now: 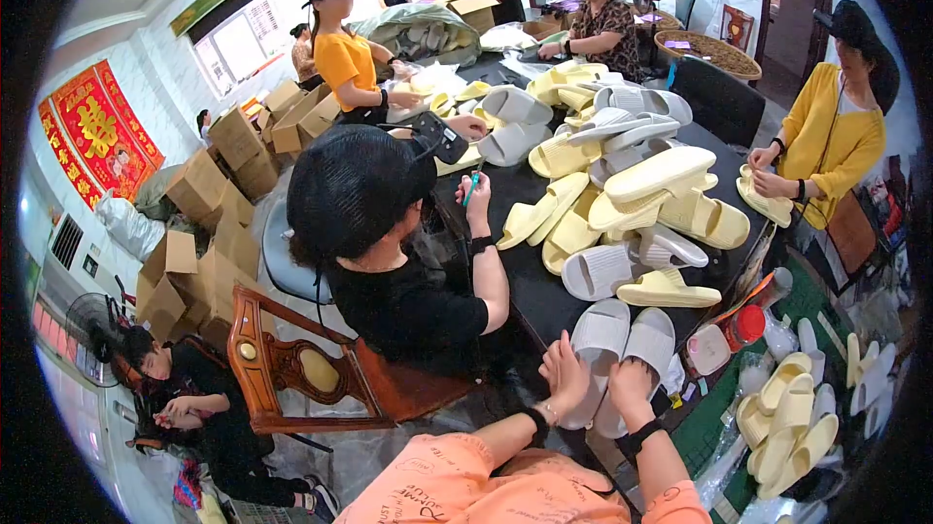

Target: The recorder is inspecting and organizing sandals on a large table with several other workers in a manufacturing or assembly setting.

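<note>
A pair of grey ribbed slippers lies side by side at the near edge of the black table. My left hand (567,373) is at the outer side of the left grey slipper (601,327), fingers against its strap and side. On the right grey slipper (651,334), my right hand (632,383) grips around the foot opening, its fingertips partly hidden under the strap. Just beyond them are a cream slipper (669,289) and another grey slipper (597,271), at the front of a large heap of loose slippers.
The black table (530,296) holds the mixed heap. Left of me a co-worker (398,300) in black holds a small green-handled tool; another in yellow (826,145) handles a cream slipper at right. A wooden chair (311,368) stands left; more slippers (792,422) and a red-lidded jar (746,324) are at right.
</note>
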`<state>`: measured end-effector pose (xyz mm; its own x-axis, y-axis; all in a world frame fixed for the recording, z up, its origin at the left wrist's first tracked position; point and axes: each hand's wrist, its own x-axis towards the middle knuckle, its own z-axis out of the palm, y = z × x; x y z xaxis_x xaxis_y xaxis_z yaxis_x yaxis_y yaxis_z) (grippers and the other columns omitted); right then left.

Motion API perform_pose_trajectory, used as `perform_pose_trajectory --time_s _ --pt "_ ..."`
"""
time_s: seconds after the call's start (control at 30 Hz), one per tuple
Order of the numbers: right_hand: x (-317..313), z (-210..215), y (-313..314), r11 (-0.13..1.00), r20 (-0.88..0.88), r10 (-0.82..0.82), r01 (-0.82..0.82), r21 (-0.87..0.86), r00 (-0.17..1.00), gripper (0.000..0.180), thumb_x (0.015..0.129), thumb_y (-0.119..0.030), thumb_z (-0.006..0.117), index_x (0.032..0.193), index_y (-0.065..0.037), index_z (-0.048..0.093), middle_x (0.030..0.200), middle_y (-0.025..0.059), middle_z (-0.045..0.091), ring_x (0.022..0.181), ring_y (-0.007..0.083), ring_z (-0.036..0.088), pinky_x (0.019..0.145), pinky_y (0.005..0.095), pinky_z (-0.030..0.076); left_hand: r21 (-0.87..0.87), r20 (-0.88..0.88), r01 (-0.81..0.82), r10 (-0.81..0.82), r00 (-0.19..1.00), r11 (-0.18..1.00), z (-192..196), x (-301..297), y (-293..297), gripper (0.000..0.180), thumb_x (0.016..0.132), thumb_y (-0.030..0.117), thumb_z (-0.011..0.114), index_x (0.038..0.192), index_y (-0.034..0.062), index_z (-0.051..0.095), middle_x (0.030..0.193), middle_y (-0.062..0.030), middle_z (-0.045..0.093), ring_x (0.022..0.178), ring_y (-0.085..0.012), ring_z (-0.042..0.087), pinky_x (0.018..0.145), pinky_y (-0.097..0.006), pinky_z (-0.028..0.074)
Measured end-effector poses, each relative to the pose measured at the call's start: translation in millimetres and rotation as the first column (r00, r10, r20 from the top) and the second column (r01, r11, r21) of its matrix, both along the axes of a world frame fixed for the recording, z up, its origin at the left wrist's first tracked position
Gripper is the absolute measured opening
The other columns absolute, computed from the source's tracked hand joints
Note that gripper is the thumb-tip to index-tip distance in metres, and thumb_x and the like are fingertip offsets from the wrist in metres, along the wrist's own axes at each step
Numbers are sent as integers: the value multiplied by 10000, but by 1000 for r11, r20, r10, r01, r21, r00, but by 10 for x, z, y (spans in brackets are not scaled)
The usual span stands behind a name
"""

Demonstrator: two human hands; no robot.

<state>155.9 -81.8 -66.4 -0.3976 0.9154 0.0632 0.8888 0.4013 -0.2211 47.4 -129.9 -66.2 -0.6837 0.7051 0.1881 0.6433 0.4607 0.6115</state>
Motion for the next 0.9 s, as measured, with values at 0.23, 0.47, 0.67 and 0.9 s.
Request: perform_pose_trajectory --time_s 0.23,0.47,0.67,0.9 --pt "339 288 -2 934 -333 64 -174 -312 941 294 771 -220 493 907 37 534 880 258 528 864 406 487 761 429 407 -58 -66 600 -602 795 798 -159 192 -201 528 739 220 547 1153 -35 340 1131 -245 380 1036 -386 366 904 -467 270" --pt "1919 377 -21 918 -481 -279 84 -387 831 210 759 -201 522 828 -16 595 806 170 597 747 299 580 672 355 455 -337 -151 258 -323 934 905 -239 366 492 555 715 448 537 920 -67 539 1044 -226 474 1040 -392 334 865 -516 231" --pt "3354 -250 -816 664 -130 -742 698 -267 657 154 723 -187 531 772 -65 611 731 160 598 720 311 583 641 384 460 -354 -101 267 -320 942 897 -478 418 565 511 762 409 490 863 -88 561 1062 -209 466 1044 -361 325 840 -514 250" --pt "3505 -358 -1557 462 364 -732 812 -357 576 144 679 -135 507 673 -40 615 671 163 603 668 299 601 608 397 472 -322 -220 257 -336 916 911 -636 275 510 529 770 407 477 869 -109 543 1046 -217 484 1067 -372 326 829 -516 269"
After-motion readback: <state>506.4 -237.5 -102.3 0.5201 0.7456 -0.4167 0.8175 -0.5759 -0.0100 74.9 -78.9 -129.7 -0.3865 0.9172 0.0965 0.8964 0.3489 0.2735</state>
